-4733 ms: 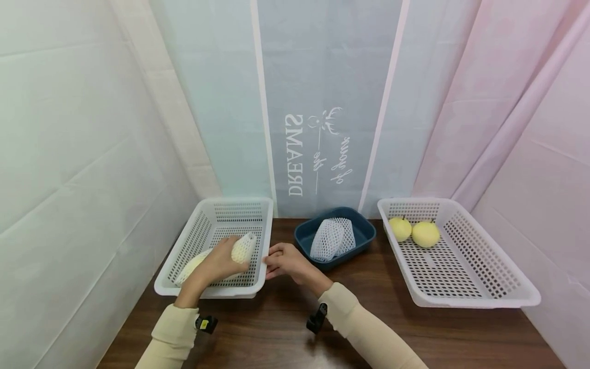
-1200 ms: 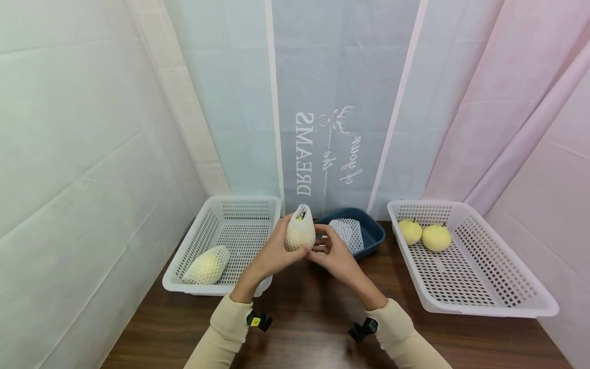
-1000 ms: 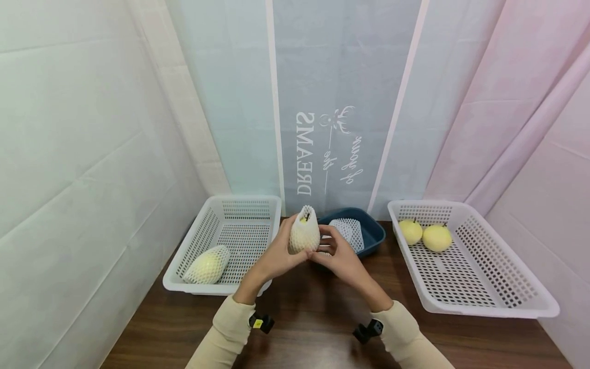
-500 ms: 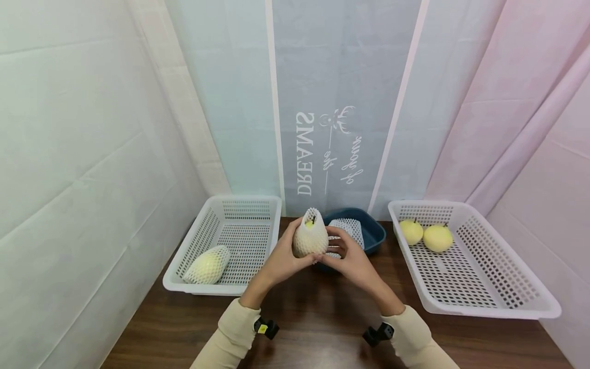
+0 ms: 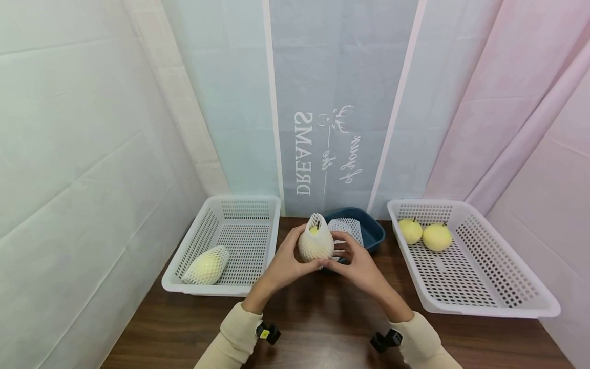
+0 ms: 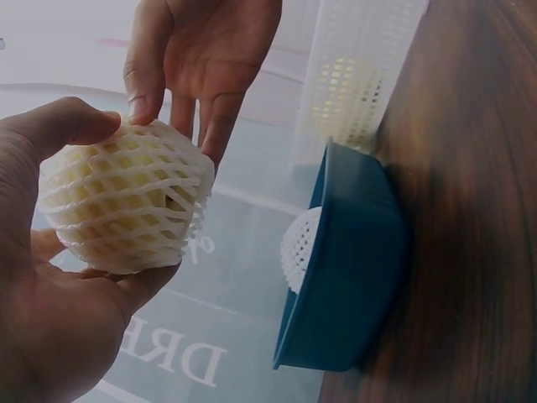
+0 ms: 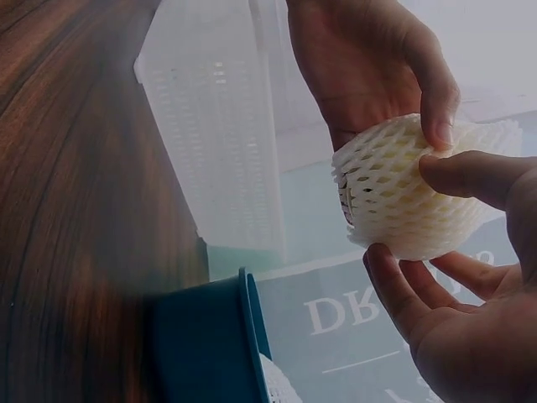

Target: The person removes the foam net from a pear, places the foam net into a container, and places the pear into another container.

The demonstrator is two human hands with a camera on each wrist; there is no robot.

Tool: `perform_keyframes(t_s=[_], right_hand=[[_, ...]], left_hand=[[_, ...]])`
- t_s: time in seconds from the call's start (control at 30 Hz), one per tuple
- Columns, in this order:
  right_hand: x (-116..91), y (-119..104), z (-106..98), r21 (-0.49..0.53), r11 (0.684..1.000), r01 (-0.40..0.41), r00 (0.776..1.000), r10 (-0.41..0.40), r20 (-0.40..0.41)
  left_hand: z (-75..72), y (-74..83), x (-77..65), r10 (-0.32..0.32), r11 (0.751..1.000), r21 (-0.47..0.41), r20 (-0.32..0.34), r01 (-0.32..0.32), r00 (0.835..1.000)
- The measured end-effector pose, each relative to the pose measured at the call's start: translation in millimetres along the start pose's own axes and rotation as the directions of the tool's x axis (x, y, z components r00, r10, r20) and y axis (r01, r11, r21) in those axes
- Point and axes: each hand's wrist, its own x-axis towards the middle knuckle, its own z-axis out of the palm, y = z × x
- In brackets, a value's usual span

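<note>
A yellow pear in a white foam net (image 5: 316, 245) is held up in front of me between both hands, its stem showing through the net's open top. My left hand (image 5: 285, 264) grips its left side, with the thumb in front. On the other side my right hand (image 5: 361, 266) holds it with thumb and fingertips. Seen from the left wrist, the netting (image 6: 126, 201) wraps the fruit closely. Another netted pear (image 5: 207, 265) lies in the left white basket (image 5: 216, 290). Two bare yellow pears (image 5: 437, 237) sit in the right white basket (image 5: 488, 310).
Behind the hands stands a blue tray (image 5: 375, 238) with white foam nets (image 5: 348, 228) in it, partly covered by the right hand. All of these stand on a dark wooden table (image 5: 322, 328). A printed curtain (image 5: 341, 66) hangs behind.
My left hand has lifted the netted pear out of the left basket. My right hand has left that basket's rim and joined it. Lately both hands have drifted slightly right and nearer me.
</note>
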Motion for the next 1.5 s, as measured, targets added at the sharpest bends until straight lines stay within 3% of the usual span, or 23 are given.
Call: perform_keyframes(t_s=[0.73,0.97,1.27,1.5], right_hand=[[-24,14,-7,-0.022,1.0,-0.007,1.0,0.008,0.009],[-30,20,-8,-0.033,0.999,-0.011,1.0,0.012,0.018],[-38,26,-8,-0.015,0.996,-0.083,0.995,0.084,0.048],[-43,33,-8,-0.011,0.996,-0.091,0.994,0.091,0.059]], left_hand=[[19.6,-9.2,-14.3,-0.016,0.999,0.044,0.041,0.014,0.999],[25.3,-15.5,-19.0,-0.022,1.0,0.009,0.077,0.021,0.997],[32.5,-22.1,-26.3,-0.033,0.999,0.019,0.106,0.031,0.994],[36.7,-24.5,-31.4,-0.05,0.998,0.045,0.126,0.045,0.991]])
